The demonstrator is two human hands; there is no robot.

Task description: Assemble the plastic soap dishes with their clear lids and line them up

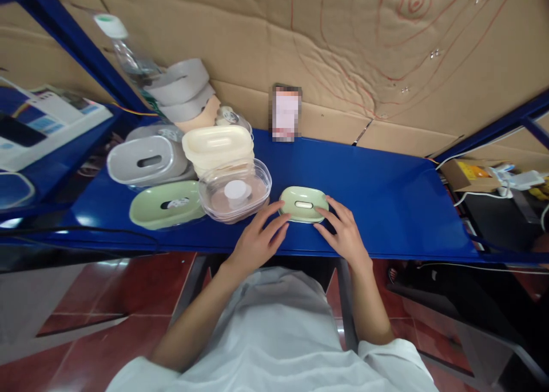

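A small light-green oval lid with a slot in its middle (pixel 303 196) lies on the blue table in front of me. My left hand (pixel 257 235) has its fingertips on the lid's left end, thumb by the front rim. At the opposite end, my right hand (pixel 343 231) grips the rim, with one finger over the top edge and the thumb near the front. Something pale shows through the slot; what lies under the lid is hidden. Close to my left hand stands a stack of clear plastic oval trays (pixel 235 193).
Left of the trays are a larger green slotted piece (pixel 150 206), grey slotted pieces (pixel 150 160) and stacked cream pieces (pixel 218 143). Grey rings (pixel 180 83) and a clear bottle (pixel 128 52) stand behind. A blurred phone-like object (pixel 286 113) leans against the cardboard wall (pixel 240 43).
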